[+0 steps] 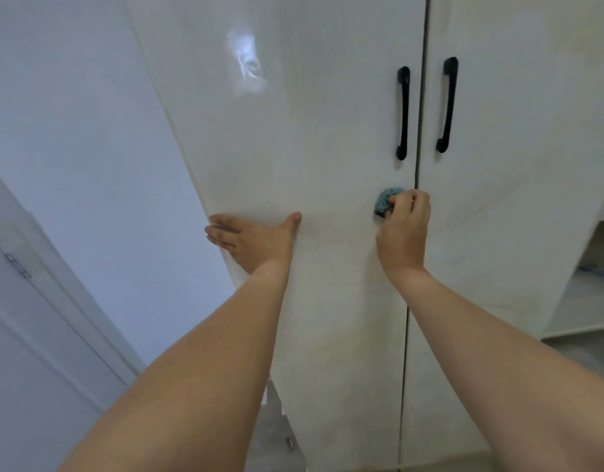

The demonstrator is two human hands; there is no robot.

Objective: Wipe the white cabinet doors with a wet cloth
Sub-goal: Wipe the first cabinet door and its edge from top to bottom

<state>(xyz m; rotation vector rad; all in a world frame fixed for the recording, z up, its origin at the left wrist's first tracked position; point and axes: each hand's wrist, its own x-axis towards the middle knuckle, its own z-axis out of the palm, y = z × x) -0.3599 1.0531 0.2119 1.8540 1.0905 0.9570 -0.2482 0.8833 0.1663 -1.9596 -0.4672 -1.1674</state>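
While the blue cloth (386, 202) is bunched up in a little ball, it is pressed on the left cabinet door (294, 148), just beside the dark gap where the two doors meet. It sits a bit below the black handle (403, 112) of that door. The right hand (403, 229) holds the cloth, with its fingers (417, 199) curled tight round it, so only part of the cloth peeks out at the top left of the hand.

Over on the same door, the left hand (251, 238) lies flat, near the door's left edge. Its fingers are straight and close together, and the thumb sticks out to the side. It holds nothing.

Next to it, the right cabinet door (518, 148) is shut too, and it has its own black handle (447, 103). Both doors are white and shiny, and a bright spot of light (247, 66) shows high on the left door.

Past the right door there are open white shelves (586, 311). Something blue and white lies on one shelf, but it is too blurry to tell what it is.

To the left is a plain pale wall (76, 131), and a white room door (38, 335) with a metal hinge (19, 265).
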